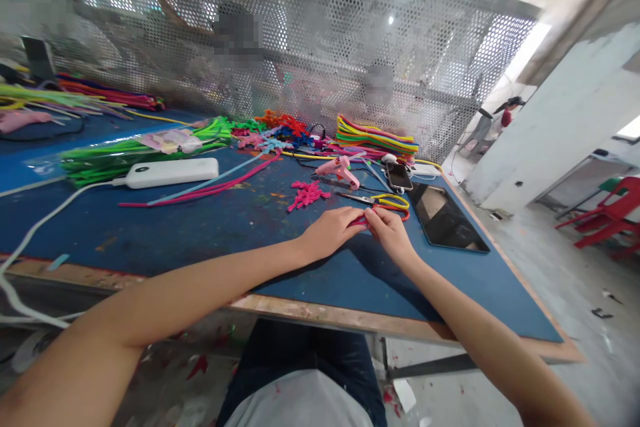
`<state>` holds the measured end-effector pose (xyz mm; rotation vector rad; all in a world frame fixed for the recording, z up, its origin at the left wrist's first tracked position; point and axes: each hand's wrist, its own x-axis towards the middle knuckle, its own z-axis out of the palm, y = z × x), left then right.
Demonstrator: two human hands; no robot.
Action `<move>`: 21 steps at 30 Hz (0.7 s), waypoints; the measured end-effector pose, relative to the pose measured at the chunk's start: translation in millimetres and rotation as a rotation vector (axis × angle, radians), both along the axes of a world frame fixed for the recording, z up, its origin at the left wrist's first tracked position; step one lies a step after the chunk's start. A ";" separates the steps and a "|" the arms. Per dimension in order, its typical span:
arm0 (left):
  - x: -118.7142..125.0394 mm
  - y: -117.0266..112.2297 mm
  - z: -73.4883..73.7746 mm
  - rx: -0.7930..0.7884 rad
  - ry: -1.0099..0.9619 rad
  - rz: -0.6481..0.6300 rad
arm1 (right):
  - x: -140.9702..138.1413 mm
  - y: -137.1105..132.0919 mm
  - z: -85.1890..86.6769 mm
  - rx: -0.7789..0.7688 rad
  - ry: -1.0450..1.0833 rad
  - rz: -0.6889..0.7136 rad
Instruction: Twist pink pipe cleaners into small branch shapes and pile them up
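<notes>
My left hand (333, 230) and my right hand (387, 230) meet over the blue table top (210, 220), both pinched on a small pink pipe cleaner piece (361, 220) between their fingertips. Just beyond my right hand lie scissors (385, 201) with yellow and red handles. A small heap of pink twisted pieces (306, 194) rests ahead of my left hand. A pink glue gun (339, 170) lies further back.
A tablet (445, 219) and a phone (399, 176) lie at the right. A white power bank (170, 173) with cable, long pink and blue pipe cleaners (215, 185) and coloured bundles (375, 137) sit further back. A perforated metal screen (320, 33) stands behind. Red chairs (610, 213) stand at right.
</notes>
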<state>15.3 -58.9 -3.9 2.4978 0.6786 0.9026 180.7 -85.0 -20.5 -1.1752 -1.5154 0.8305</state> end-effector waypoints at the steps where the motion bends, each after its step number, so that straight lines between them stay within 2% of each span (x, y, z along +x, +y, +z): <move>1: -0.1 0.1 0.2 -0.009 -0.017 0.000 | -0.7 -0.8 0.6 0.030 -0.048 -0.027; 6: 0.9 -1.9 1.7 -0.154 -0.088 0.040 | -1.7 -5.7 6.6 0.180 -0.299 -0.105; 9: 1.9 -3.4 1.0 -0.263 -0.102 0.022 | -1.9 -7.7 8.2 0.211 -0.350 -0.112; 12: 2.1 -3.0 -0.7 -0.252 -0.099 0.013 | -1.4 -7.6 7.6 0.203 -0.365 -0.115; 14: 1.6 -1.7 -1.9 -0.167 -0.069 0.019 | -0.6 -6.2 6.6 0.164 -0.346 -0.101; 16: 0.5 0.0 -2.9 -0.007 -0.007 0.047 | -0.3 -4.2 5.7 0.085 -0.268 -0.054; 21: -2.1 5.2 -1.7 0.599 0.205 0.174 | -4.7 -2.6 5.5 -0.162 0.130 0.006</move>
